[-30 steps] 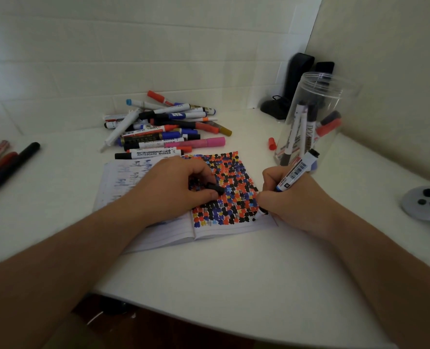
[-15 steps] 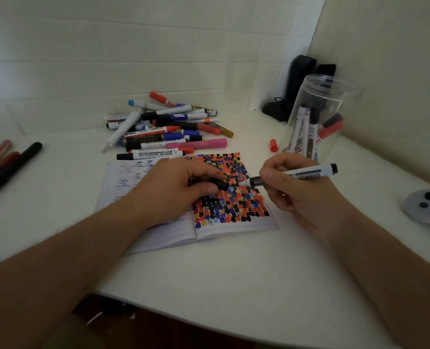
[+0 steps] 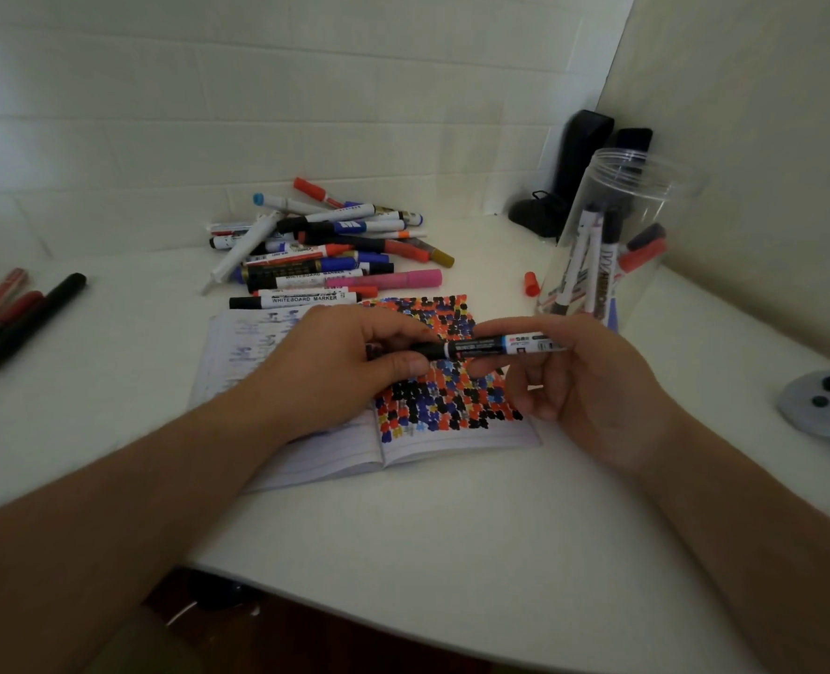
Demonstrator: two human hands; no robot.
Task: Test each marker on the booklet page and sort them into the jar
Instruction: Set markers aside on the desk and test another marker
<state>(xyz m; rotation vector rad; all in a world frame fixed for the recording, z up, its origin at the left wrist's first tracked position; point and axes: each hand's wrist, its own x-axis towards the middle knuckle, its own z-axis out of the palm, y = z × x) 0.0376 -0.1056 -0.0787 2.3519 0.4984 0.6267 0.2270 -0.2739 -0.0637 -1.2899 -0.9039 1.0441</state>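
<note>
Marker: white-barrelled whiteboard marker with black cap (image 3: 495, 345), lying level left-to-right above the dotted booklet page (image 3: 451, 406).
Left hand (image 3: 340, 367): pinches the cap end.
Right hand (image 3: 583, 381): grips the barrel.
Jar: clear plastic jar (image 3: 612, 245), just beyond the right hand.
Hidden: whether the cap is fully seated.

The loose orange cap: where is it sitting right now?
In the head view the orange cap lies on the white table, right of centre, just left of the clear jar's base and right of the pink marker at the pile's edge.
</note>
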